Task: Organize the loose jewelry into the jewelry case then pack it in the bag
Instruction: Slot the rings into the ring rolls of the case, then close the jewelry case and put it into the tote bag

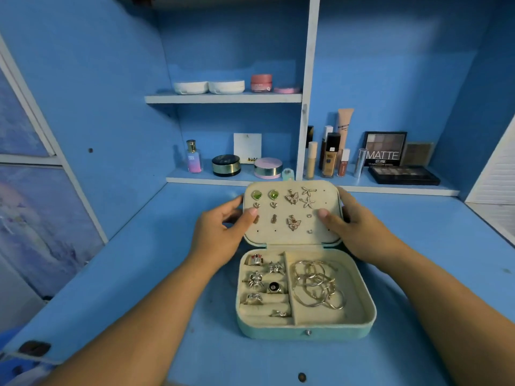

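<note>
A teal jewelry case (306, 331) lies open on the blue desk, its cream-lined lid (323, 238) raised toward the shelves. The lid panel carries several earrings (292, 197): green stones, butterflies, starfish and small studs. Several rings (255, 280) sit in the rolls of the left compartment. A tangle of gold bracelets and chains (317, 282) fills the right compartment. My left hand (225, 227) grips the lid's left edge, thumb on the lining. My right hand (348, 227) grips the lid's right edge the same way. No bag is in view.
Cosmetics stand on the low shelf behind the case: a perfume bottle (193, 157), round compacts (226, 165), foundation tubes (330, 157) and eyeshadow palettes (401, 174). An upper shelf (223, 98) holds white and pink jars. A blue wall panel (97, 121) borders the desk's left side.
</note>
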Tool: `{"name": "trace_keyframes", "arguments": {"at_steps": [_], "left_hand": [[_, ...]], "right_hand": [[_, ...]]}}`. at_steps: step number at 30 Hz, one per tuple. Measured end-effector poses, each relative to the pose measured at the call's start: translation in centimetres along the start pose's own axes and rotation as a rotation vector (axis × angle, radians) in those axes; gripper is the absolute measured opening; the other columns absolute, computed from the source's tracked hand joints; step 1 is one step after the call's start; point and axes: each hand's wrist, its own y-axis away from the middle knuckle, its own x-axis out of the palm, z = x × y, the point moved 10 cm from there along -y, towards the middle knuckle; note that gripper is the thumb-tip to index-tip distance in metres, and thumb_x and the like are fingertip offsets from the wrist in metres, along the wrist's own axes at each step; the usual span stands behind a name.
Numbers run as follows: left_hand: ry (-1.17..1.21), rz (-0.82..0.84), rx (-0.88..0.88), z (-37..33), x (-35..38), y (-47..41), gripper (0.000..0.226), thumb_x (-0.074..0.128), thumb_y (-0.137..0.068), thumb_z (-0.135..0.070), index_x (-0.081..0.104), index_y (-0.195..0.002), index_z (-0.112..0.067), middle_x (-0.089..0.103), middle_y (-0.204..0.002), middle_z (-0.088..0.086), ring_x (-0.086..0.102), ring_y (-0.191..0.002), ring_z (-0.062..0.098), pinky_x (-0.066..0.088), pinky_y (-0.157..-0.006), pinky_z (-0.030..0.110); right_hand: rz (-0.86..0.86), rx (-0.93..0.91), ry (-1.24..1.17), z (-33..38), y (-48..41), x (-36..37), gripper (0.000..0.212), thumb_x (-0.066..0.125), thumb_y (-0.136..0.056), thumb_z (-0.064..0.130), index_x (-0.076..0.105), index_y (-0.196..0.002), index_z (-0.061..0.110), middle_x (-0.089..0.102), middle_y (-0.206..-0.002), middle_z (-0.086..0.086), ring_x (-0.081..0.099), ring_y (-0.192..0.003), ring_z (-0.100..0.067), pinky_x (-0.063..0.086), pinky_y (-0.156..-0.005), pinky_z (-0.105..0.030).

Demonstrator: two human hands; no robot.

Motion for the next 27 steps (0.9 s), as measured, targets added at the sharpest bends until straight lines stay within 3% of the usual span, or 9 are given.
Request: {"name": "trace_keyframes", "arguments": {"at_steps": [4, 8, 11, 14, 17, 21, 24, 27], "left_hand": [[-0.02, -0.095, 0.128, -1.1, -0.8, 0.1, 0.042, 0.068, -0.089, -0.034, 0.051, -0.123, -0.05, 0.072, -0.092, -0.025, 0.07, -0.085, 0.004, 0.058, -0.067, 0.032], [-0.118, -0.168, 0.229, -2.2, -1.3, 0.6, 0.058, 0.066, -0.089, -0.033, 0.043, -0.142, -0.029, 0.063, -0.097, -0.033, 0.059, -0.068, -0.009, 0.041, -0.056, 0.007], [-0.199, -0.187, 0.275, -3.1, -1.4, 1.4, 0.062, 0.065, -0.09, -0.034, 0.039, -0.145, -0.025, 0.064, -0.1, -0.027, 0.055, -0.072, -0.014, 0.039, -0.061, 0.003], [-0.242, -0.186, 0.29, -3.7, -1.8, 2.2, 0.06, 0.06, -0.09, -0.037, 0.039, -0.146, -0.027, 0.068, -0.107, -0.013, 0.057, -0.086, -0.013, 0.043, -0.073, 0.005], [-0.314, -0.137, 0.322, -5.1, -2.0, 3.2, 0.057, 0.056, -0.095, -0.035, 0.038, -0.148, -0.022, 0.067, -0.113, -0.003, 0.06, -0.097, 0.001, 0.049, -0.08, 0.021], [-0.365, -0.036, 0.326, -7.1, -2.5, 4.2, 0.052, 0.047, -0.095, -0.04, 0.043, -0.144, -0.024, 0.061, -0.114, -0.007, 0.056, -0.095, 0.006, 0.045, -0.078, 0.023], [-0.409, -0.021, 0.414, -8.4, -3.2, 5.8, 0.041, 0.048, -0.098, -0.044, 0.05, -0.135, -0.025, 0.062, -0.112, -0.008, 0.056, -0.096, 0.003, 0.048, -0.076, 0.024], [-0.424, 0.026, 0.469, -8.6, -3.2, 7.8, 0.038, 0.049, -0.094, -0.044, 0.049, -0.13, -0.031, 0.061, -0.114, -0.01, 0.057, -0.1, 0.002, 0.047, -0.081, 0.018]], "right_hand": [[-0.094, -0.13, -0.076, 0.8, 0.0, -0.4, 0.057, 0.055, -0.087, 0.047, 0.031, -0.139, 0.043, 0.063, -0.12, 0.015, 0.062, -0.106, -0.004, 0.054, -0.088, -0.032], [-0.162, -0.152, -0.138, 0.5, 0.3, -0.2, 0.062, 0.06, -0.087, 0.046, 0.031, -0.141, 0.04, 0.061, -0.127, 0.008, 0.059, -0.114, -0.011, 0.052, -0.094, -0.042], [-0.192, -0.158, -0.156, 0.9, 1.0, -0.3, 0.061, 0.061, -0.085, 0.045, 0.035, -0.14, 0.038, 0.064, -0.121, 0.008, 0.062, -0.111, -0.01, 0.052, -0.094, -0.046], [-0.211, -0.165, -0.128, 1.8, 1.9, -0.6, 0.058, 0.06, -0.087, 0.04, 0.035, -0.14, 0.037, 0.065, -0.118, 0.011, 0.063, -0.106, -0.005, 0.055, -0.089, -0.037], [-0.213, -0.16, -0.074, 2.8, 2.7, -1.1, 0.048, 0.058, -0.089, 0.039, 0.037, -0.132, 0.042, 0.065, -0.112, 0.008, 0.064, -0.095, -0.004, 0.055, -0.076, -0.023], [-0.21, -0.149, 0.023, 3.6, 4.5, -2.1, 0.032, 0.052, -0.094, 0.034, 0.038, -0.121, 0.043, 0.064, -0.106, 0.006, 0.061, -0.095, -0.003, 0.045, -0.071, -0.016], [-0.232, -0.18, 0.125, 4.4, 6.8, -2.6, 0.027, 0.051, -0.094, 0.029, 0.041, -0.119, 0.033, 0.061, -0.099, 0.019, 0.057, -0.093, 0.007, 0.042, -0.072, -0.007], [-0.242, -0.2, 0.183, 4.6, 9.2, -2.5, 0.027, 0.053, -0.093, 0.026, 0.04, -0.113, 0.04, 0.057, -0.102, 0.028, 0.056, -0.095, 0.008, 0.041, -0.073, -0.003]]}}
